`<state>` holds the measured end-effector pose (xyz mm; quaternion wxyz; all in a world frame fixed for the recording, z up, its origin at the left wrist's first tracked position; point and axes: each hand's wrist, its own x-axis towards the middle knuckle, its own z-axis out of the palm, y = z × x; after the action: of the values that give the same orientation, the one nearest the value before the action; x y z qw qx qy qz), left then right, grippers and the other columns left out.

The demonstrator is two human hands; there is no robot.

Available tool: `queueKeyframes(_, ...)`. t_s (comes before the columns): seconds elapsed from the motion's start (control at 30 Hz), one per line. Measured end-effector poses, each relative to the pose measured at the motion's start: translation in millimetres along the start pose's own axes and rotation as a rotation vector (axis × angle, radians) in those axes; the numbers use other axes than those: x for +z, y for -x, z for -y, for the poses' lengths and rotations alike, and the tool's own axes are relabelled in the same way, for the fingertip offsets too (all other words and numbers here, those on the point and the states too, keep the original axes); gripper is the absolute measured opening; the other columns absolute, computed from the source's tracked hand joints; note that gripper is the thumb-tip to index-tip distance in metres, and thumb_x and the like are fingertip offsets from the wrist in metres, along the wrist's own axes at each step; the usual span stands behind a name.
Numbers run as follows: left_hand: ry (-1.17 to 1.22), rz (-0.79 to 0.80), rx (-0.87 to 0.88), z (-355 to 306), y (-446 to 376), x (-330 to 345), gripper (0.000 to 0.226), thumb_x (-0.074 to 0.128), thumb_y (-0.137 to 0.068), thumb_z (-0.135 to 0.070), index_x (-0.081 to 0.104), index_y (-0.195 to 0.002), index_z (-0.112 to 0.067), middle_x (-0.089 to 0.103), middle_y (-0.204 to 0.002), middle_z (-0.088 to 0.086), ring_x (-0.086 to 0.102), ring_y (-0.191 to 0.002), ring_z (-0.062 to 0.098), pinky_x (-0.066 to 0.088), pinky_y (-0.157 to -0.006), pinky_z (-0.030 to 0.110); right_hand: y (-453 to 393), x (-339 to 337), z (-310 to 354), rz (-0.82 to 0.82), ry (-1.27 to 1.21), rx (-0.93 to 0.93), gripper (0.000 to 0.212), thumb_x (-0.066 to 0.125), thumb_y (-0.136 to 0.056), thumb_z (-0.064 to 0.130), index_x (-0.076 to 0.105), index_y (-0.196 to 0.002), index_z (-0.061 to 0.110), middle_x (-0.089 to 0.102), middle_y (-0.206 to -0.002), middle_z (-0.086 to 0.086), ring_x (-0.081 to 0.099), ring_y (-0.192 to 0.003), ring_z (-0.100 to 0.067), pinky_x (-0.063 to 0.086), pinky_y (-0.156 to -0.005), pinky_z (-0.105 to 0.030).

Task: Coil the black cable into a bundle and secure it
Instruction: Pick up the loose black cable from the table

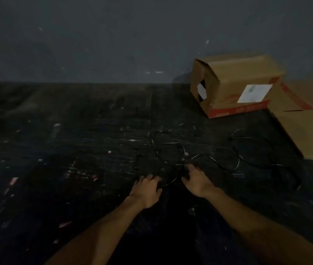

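We find the left hand (pixel 148 190) palm down on the floor, fingers curled over a near arc of the black cable (pixel 228 168); whether it actually pinches the strand we cannot tell, the light being too poor. The right hand (pixel 196 181) lies just beside it, fingertips (pixel 187 167) at the point where several loops cross, and its closure is likewise not determinable. From the hands outward, the cable sprawls in loose, irregular curls across the dark floor (pixel 75 150), one group of loops directly ahead and a longer run trailing to the right toward the flattened cardboard (pixel 308 131). It is thin, glossy where it catches light, and otherwise nearly invisible against the floor (a black strand on a black, scuffed surface). In our judgement coiling has barely begun: no bundle is formed. Risks noted: the crossed loops may tighten into a knot if one end is pulled without first tracing it; a strand may be missed entirely in this dimness, leaving a tail outside the bundle; the springy wire may unwind if either hand lets go before a tie is on. The floor is rough, streaked and littered with pale scraps. A cardboard box (pixel 234 83), matte brown with a white label, stands well apart against the grey wall (pixel 113 35).
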<state>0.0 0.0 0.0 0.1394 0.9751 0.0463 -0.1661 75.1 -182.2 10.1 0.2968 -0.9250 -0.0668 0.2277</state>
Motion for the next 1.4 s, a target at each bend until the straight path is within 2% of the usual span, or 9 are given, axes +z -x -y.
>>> queueKeyframes(0.13, -0.103, -0.080, 0.023, -2, -3, 18, 0.036, 0.050, -0.094, -0.036, 0.050, -0.129, -0.026, 0.042, -0.135, 0.005, 0.037, -0.123, 0.030, 0.037, -0.101, 0.047, -17, 17, 6, -0.069, -0.376, 0.242, 0.031, 0.060, -0.090, 0.027, 0.067, -0.113, 0.008, 0.069, -0.106, -0.015, 0.064, -0.095, -0.031, 0.048, -0.080, -0.034)
queueKeyframes(0.37, -0.182, -0.151, 0.128, -8, -4, 28, 0.025, 0.045, -0.092, -0.023, 0.055, -0.115, -0.022, 0.051, -0.124, 0.003, 0.042, -0.112, 0.029, 0.037, -0.091, 0.046, -29, 13, 10, -0.019, -0.631, 0.422, 0.017, 0.058, -0.093, 0.024, 0.066, -0.101, 0.012, 0.062, -0.083, -0.006, 0.053, -0.065, -0.017, 0.039, -0.053, -0.026)
queueKeyframes(0.5, -0.132, -0.148, 0.179, -7, -1, 32, 0.021, 0.045, -0.092, -0.023, 0.053, -0.112, -0.025, 0.056, -0.118, 0.000, 0.045, -0.109, 0.026, 0.036, -0.088, 0.044, -19, 9, 9, -0.020, -0.848, 0.450, 0.013, 0.049, -0.098, 0.026, 0.058, -0.091, 0.020, 0.068, -0.075, -0.002, 0.059, -0.064, -0.015, 0.039, -0.055, -0.027)
queueKeyframes(0.7, -0.026, -0.137, 0.227, -8, 8, 23, 0.016, 0.048, -0.091, -0.019, 0.051, -0.104, -0.027, 0.060, -0.111, -0.002, 0.054, -0.104, 0.022, 0.037, -0.087, 0.038, 10, -15, 17, -0.109, -1.247, 0.338, 0.024, 0.046, -0.100, 0.029, 0.062, -0.088, 0.015, 0.062, -0.068, -0.005, 0.061, -0.067, -0.020, 0.055, -0.070, -0.037)
queueKeyframes(0.8, -0.007, -0.128, 0.253, -16, 14, 16, 0.015, 0.048, -0.092, -0.019, 0.052, -0.105, -0.025, 0.061, -0.112, 0.001, 0.056, -0.104, 0.023, 0.038, -0.089, 0.037, 23, -37, 29, -0.124, -1.342, 0.251, 0.027, 0.044, -0.101, 0.027, 0.062, -0.086, 0.014, 0.057, -0.066, -0.005, 0.056, -0.065, -0.020, 0.054, -0.071, -0.039)
queueKeyframes(0.93, 0.028, -0.124, 0.287, -27, 25, 6, 0.014, 0.047, -0.094, -0.020, 0.053, -0.107, -0.021, 0.060, -0.114, 0.003, 0.058, -0.101, 0.024, 0.043, -0.084, 0.034, 43, -68, 49, -0.218, -1.285, 0.103, 0.025, 0.040, -0.102, 0.024, 0.061, -0.093, 0.014, 0.050, -0.065, -0.003, 0.051, -0.058, -0.015, 0.049, -0.055, -0.029)
queueKeyframes(1.07, 0.082, -0.136, 0.294, -36, 35, -2, 0.013, 0.047, -0.094, -0.026, 0.053, -0.105, -0.023, 0.061, -0.112, 0.002, 0.059, -0.100, 0.023, 0.048, -0.084, 0.035, 63, -92, 58, -0.273, -1.038, -0.105, 0.027, 0.037, -0.103, 0.022, 0.061, -0.093, 0.012, 0.044, -0.067, -0.003, 0.042, -0.054, -0.012, 0.042, -0.036, -0.017)
queueKeyframes(1.23, 0.201, -0.233, 0.318, -44, 34, -40, 0.009, 0.049, -0.091, -0.033, 0.054, -0.097, -0.031, 0.063, -0.104, -0.004, 0.061, -0.091, 0.015, 0.052, -0.082, 0.036, 83, -110, 60, -0.289, -0.688, -0.352, 0.027, 0.041, -0.101, 0.020, 0.062, -0.085, 0.016, 0.048, -0.064, 0.006, 0.042, -0.057, -0.008, 0.037, -0.052, -0.021)
queueKeyframes(1.4, 0.712, -0.369, 0.253, -56, 29, -114, 0.022, 0.042, -0.099, -0.039, 0.059, -0.085, -0.038, 0.067, -0.083, -0.007, 0.064, -0.069, 0.002, 0.049, -0.063, 0.022, 102, -127, 65, -0.273, -0.447, -0.517, 0.024, 0.044, -0.100, 0.020, 0.063, -0.087, 0.013, 0.056, -0.073, 0.000, 0.048, -0.066, -0.009, 0.041, -0.065, -0.027)
